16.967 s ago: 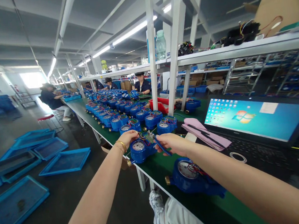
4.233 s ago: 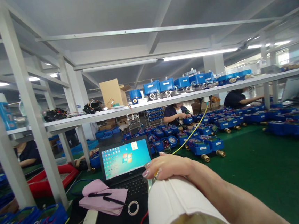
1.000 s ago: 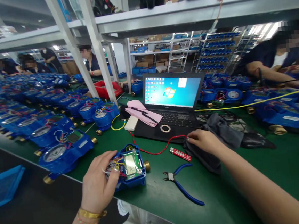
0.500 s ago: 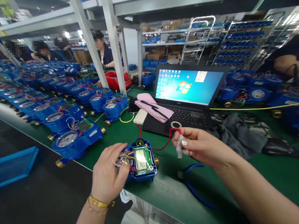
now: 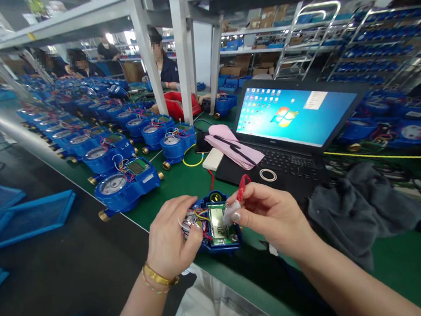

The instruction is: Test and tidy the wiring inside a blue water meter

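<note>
An opened blue meter (image 5: 224, 248) with a green circuit board and small display lies at the green table's front edge. My left hand (image 5: 174, 230) is wrapped over its left side, thumb and fingers on the wires and housing. My right hand (image 5: 270, 214) pinches a whitish, translucent connector (image 5: 231, 212) on a red cable (image 5: 243, 185), over the right part of the board. Whether the connector touches the board I cannot tell. Below my right hand, dark-handled cutters (image 5: 273, 248) lie partly in shadow.
Behind stand a laptop (image 5: 295, 116) with a pink cloth (image 5: 231, 146), and a white box (image 5: 213, 159). Rows of blue meters (image 5: 128, 185) fill the left. A grey cloth (image 5: 366, 208) lies right. Metal posts (image 5: 183, 57) rise behind; people sit beyond.
My right hand has brought the connector left, from beside the meter to over its board. My left hand remains on the meter. The whole view has shifted.
</note>
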The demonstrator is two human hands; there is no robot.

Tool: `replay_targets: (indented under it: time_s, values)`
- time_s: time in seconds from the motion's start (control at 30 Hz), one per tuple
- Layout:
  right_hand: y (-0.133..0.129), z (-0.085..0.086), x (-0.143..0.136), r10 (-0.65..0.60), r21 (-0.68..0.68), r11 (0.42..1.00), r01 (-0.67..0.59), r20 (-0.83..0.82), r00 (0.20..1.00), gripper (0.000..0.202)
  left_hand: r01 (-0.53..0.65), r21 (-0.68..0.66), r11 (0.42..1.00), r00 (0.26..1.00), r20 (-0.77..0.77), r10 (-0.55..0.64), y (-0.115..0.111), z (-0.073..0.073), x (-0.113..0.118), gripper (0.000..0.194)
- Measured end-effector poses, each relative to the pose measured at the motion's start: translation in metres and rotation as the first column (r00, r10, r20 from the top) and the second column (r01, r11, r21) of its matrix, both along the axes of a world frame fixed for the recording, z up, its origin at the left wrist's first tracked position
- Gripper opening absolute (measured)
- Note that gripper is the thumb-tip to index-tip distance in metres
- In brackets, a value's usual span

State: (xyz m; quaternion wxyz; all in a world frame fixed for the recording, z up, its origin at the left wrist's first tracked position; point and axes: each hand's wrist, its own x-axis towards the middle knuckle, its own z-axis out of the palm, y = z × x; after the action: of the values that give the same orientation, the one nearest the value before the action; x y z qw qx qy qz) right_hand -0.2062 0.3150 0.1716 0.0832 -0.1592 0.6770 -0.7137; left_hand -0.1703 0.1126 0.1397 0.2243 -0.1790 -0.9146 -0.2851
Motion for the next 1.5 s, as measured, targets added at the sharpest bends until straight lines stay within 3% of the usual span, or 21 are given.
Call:
replay_targets:
  time_s: [0.13, 0.47, 1.23, 1.5]
  values:
    - [-0.0058, -0.0036, 0.0082, 0.049, 0.18, 0.983, -0.024, -0.138, 0.989, 0.013, 0.019, 0.021, 1.0, 1.0, 0.018, -0.019, -0.0003, 0.0009, 0.0013, 0.039]
    - [-0.0037, -0.0035, 0.0117, 0.166, 0.363, 0.931, -0.022, -0.37, 0.914, 0.006, 0.045, 0.049, 0.998, 0.999, 0.004, -0.045, 0.0006, 0.0006, 0.0022, 0.04]
    - [-0.0012, -0.0027, 0.01, 0.248, 0.405, 0.912, -0.057, -0.437, 0.865, 0.004, 0.059, 0.042, 0.997, 0.998, 0.024, -0.06, 0.0007, 0.0003, -0.001, 0.042]
    - [-0.002, -0.0061, 0.0101, 0.258, 0.445, 0.896, 0.013, -0.543, 0.799, 0.004, 0.044, 0.024, 0.999, 0.999, 0.026, -0.044, -0.0003, 0.0003, -0.0018, 0.041]
